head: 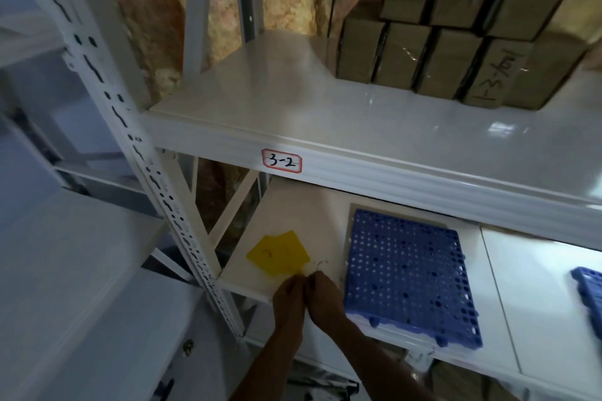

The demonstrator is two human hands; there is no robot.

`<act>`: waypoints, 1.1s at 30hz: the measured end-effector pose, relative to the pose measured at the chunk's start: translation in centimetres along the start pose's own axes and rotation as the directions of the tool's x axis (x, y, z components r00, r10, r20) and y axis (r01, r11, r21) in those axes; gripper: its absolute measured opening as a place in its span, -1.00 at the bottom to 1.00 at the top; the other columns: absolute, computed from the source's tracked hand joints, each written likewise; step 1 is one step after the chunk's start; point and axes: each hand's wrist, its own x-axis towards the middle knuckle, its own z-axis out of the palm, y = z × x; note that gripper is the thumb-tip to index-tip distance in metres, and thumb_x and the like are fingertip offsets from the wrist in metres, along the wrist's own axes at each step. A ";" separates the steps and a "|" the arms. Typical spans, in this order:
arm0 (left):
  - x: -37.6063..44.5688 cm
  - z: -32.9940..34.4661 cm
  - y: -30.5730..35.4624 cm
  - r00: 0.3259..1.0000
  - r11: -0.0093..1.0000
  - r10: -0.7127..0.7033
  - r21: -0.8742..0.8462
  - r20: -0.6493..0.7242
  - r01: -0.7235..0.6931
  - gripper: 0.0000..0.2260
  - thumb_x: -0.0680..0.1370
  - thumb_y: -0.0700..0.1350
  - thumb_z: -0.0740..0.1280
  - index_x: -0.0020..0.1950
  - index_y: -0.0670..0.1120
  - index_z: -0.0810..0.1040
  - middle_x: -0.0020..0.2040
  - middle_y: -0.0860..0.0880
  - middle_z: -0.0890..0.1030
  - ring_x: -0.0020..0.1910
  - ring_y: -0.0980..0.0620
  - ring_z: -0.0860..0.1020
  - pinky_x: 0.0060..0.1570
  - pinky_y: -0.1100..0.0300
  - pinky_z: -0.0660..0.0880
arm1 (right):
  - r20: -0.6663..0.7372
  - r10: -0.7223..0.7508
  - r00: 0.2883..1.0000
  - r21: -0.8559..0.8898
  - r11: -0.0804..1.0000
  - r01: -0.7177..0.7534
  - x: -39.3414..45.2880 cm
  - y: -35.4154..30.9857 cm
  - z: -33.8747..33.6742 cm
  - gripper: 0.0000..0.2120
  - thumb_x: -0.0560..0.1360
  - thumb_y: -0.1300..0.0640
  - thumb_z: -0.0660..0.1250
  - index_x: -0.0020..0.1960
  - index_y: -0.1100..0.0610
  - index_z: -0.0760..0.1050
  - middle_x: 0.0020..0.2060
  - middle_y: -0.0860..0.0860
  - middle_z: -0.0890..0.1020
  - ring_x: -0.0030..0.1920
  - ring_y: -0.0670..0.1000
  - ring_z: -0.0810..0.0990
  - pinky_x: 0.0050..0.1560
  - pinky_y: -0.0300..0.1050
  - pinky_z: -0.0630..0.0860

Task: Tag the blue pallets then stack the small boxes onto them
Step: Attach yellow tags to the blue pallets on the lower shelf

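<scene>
On the lower shelf [325, 205], my left hand [288, 299] and right hand [322, 295] meet, each grip pinching a thin tie at the yellow tags [277, 252]. Just right lies the blue pallet [407, 273], flat and untagged, nearer my right hand. I judge the tie must travel rightward to its edge.

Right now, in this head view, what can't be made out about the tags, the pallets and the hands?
- Yellow tags: any writing is too blurred to read.
- Left hand and right hand: fingertips meet over something too thin to identify.
- Second blue pallet: cut off by the right edge.
- First blue pallet: far edge hidden under the upper shelf.
- Small boxes: stack cut off by the top edge.
</scene>
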 end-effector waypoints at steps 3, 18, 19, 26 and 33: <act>-0.4 0.8 0.1 0.998 0.987 -0.005 -0.163 -0.059 -0.005 -0.81 0.65 -0.22 0.32 -0.09 -0.03 0.68 -0.05 -0.09 0.71 0.03 -0.17 0.64 0.16 -0.12 0.57 | -0.030 0.019 0.999 0.209 0.978 -0.012 -0.7 0.5 -0.4 -0.81 0.71 0.10 0.21 -0.01 0.14 0.51 -0.15 0.01 0.62 -0.19 -0.05 0.57 -0.22 -0.30 0.41; -2.6 3.6 1.1 0.970 0.978 -0.128 -0.137 0.206 0.158 -0.95 0.56 -0.14 0.48 -0.02 -0.08 0.72 -0.12 -0.03 0.76 -0.14 0.04 0.74 -0.24 0.21 0.63 | 0.243 0.233 0.942 0.835 0.443 -0.325 -3.7 6.0 -5.9 -0.87 0.63 0.18 0.40 0.02 0.21 0.70 -0.21 0.12 0.70 -0.19 0.02 0.67 -0.09 -0.12 0.62; -2.7 3.9 1.2 0.965 0.974 -0.142 -0.140 0.222 0.176 -0.96 0.57 -0.15 0.47 -0.04 -0.08 0.72 -0.12 -0.05 0.76 -0.12 0.02 0.73 -0.24 0.20 0.63 | 0.245 0.242 0.939 0.859 0.395 -0.326 -3.9 6.3 -6.3 -0.88 0.62 0.21 0.40 0.02 0.24 0.69 -0.17 0.15 0.70 -0.15 0.07 0.67 0.00 -0.03 0.64; -4.3 5.8 -0.2 0.971 0.970 -0.190 -0.127 0.146 0.208 -0.95 0.60 -0.18 0.43 -0.02 -0.14 0.68 -0.05 -0.13 0.69 -0.06 -0.07 0.65 -0.16 0.16 0.57 | -0.288 0.327 0.900 0.624 0.777 -0.083 -5.6 10.8 -9.9 -0.65 0.61 0.19 0.42 -0.31 -0.08 0.58 -0.54 -0.19 0.54 -0.50 -0.23 0.48 -0.35 -0.20 0.38; -5.6 5.4 -2.3 0.972 0.954 -0.232 -0.187 0.029 0.234 -0.92 0.57 -0.21 0.46 -0.11 -0.20 0.67 -0.21 -0.17 0.68 -0.21 -0.08 0.62 -0.18 0.11 0.58 | -0.272 0.129 0.954 -0.003 0.991 -0.135 -6.8 16.5 -12.9 -0.78 0.66 0.03 0.33 0.04 0.07 0.74 -0.10 0.07 0.73 -0.04 0.15 0.69 -0.09 -0.02 0.50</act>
